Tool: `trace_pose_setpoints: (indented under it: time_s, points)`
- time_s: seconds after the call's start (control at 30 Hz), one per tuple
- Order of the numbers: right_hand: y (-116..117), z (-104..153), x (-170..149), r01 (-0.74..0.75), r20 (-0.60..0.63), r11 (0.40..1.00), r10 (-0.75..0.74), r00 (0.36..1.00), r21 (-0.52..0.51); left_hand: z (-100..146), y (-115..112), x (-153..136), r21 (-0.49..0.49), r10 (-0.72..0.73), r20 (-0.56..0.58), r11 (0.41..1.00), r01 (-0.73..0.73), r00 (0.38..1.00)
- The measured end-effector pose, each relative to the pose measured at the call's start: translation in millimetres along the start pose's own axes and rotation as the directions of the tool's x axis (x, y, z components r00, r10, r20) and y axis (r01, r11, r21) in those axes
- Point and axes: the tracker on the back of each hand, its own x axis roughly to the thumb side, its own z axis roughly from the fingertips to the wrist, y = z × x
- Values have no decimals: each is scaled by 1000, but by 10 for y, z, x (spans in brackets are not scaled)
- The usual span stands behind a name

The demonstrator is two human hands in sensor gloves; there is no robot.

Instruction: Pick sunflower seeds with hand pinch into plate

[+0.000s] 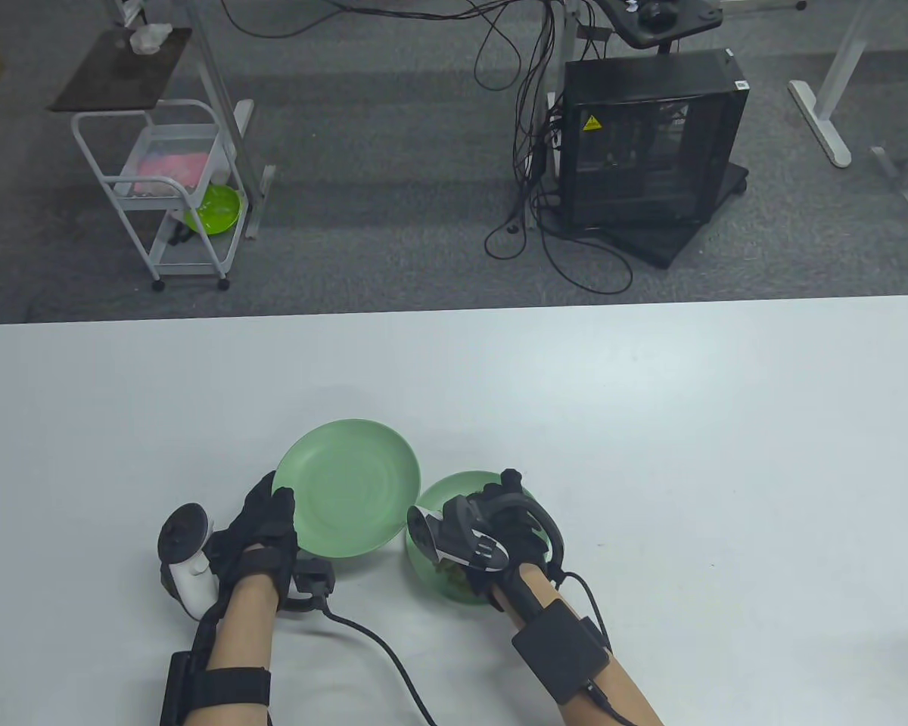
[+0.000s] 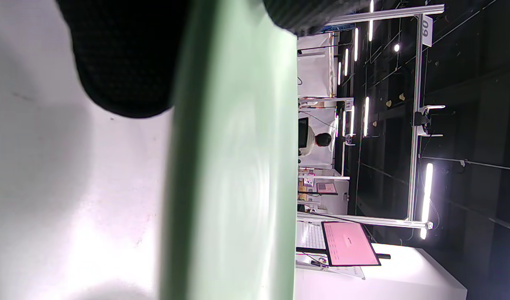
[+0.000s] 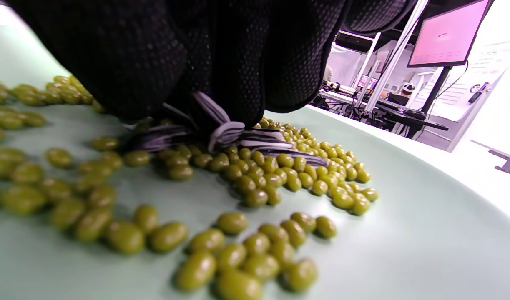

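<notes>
- Sunflower seeds (image 3: pixel 255 175), looking here like small olive-green ovals, are lying scattered across the floor of a green bowl (image 1: pixel 465 488) near the bench's (image 1: pixel 651 423) front edge, just beside a larger green plate (image 1: pixel 352 484) at its ten o'clock.
- The right hand (image 1: pixel 503 522) is reaching down into the bowl, its gloved fingers (image 3: pixel 221 83) bunching together over the pile; whether a seed is already pinched between them cannot be told.
- The left hand (image 1: pixel 261 522) is gripping the plate's near rim at seven o'clock, thumb on top, tilting it off the bench.
- Judgement: a clean pinch likely means closing fingertips on a few seeds, lifting straight, then crossing the short gap to the steadied plate.
</notes>
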Motion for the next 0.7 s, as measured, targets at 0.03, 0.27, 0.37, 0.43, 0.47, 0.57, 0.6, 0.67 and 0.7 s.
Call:
trace_pose_setpoints:
  time_s: [0.03, 0.27, 0.37, 0.43, 0.47, 0.57, 0.6, 0.67, 0.7]
  points:
    - [4, -1, 0, -4, 2, 1000, 4, 1000, 0, 0, -1, 0, 0, 0, 0, 1000, 0, 1000]
    - [29, -7, -22, 18, 11, 1000, -18, 1000, 6, -2, -4, -3, -3, -3, -4, 1000, 3, 1000]
    - [21, -5, -39, 23, 14, 1000, -23, 1000, 5, -3, -4, -3, -6, -5, -6, 1000, 5, 1000]
    - [13, -2, -92, 59, 7, 998, -59, 998, 5, -5, -5, -1, -6, -7, -6, 1000, 7, 1000]
    - [10, 1, -108, 70, 7, 998, -70, 998, 5, -6, -5, -2, -7, -8, -6, 1000, 8, 1000]
    - [-8, 18, -214, 160, 9, 987, -160, 987, -2, -9, -11, -5, -10, -6, -9, 1000, 6, 1000]
    - [-14, 23, -244, 184, 9, 983, -183, 983, -5, -10, -13, -5, -11, -5, -9, 1000, 5, 1000]
    - [-38, 34, -329, 249, 2, 968, -249, 969, -17, -11, -21, -8, -21, -1, -13, 1000, 1, 1000]
    - [-48, 37, -360, 280, 3, 960, -280, 960, -17, -11, -24, -9, -24, 0, -14, 1000, -1, 1000]
